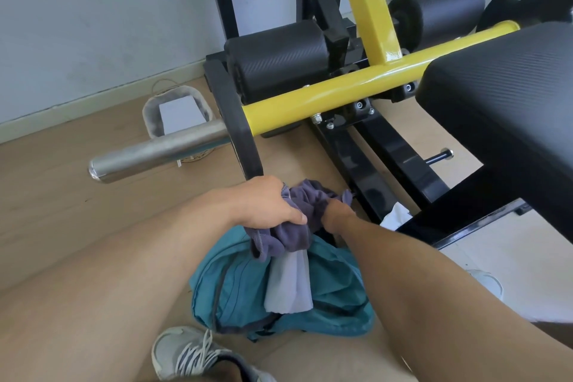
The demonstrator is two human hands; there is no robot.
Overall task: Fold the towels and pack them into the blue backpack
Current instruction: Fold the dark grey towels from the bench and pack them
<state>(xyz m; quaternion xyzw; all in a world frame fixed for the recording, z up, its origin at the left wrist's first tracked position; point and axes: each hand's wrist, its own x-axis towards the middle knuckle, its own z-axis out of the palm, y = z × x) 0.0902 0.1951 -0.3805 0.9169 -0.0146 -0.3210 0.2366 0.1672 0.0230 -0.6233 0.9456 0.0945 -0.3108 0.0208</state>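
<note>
- Purple towel point(297, 220), bunched, is held over the blue backpack point(335, 298); its shape and long axis cannot be read.
- Left hand point(266, 205) grasps the bunch from above, thumb curled on the cloth.
- Right hand point(336, 214) is mostly buried in the folds (grip not discernible).
- Pale grey towel point(290, 282) hangs from under the purple one, long axis toward the camera, lower end on the backpack.
- Backpack lies slumped on the wooden floor point(62, 195) beside the black-and-yellow gym bench point(496, 108); its interior is hidden.
</note>
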